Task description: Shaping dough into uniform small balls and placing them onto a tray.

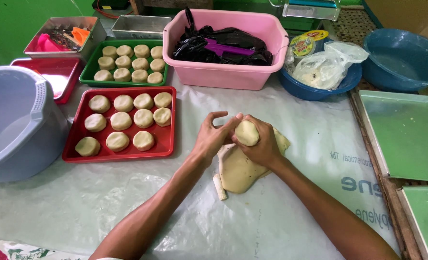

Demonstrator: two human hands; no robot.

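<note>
My right hand (262, 147) cups a round ball of pale dough (247, 133) above a flat slab of the same dough (238, 171) lying on the plastic sheet. My left hand (211, 135) is at the ball's left side, with its fingers touching it. A small strip of dough (219, 187) lies at the slab's near left edge. To the left, a red tray (168, 144) holds several flattened dough rounds in rows. Behind it, a green tray (86, 72) holds several more.
A grey tub (16, 125) stands at the far left beside a second red tray (60, 72). A pink basin (223, 72) with black plastic, a blue bowl (315, 91) with a bag, and a blue basin (401, 58) line the back. Green boards (406, 135) lie right.
</note>
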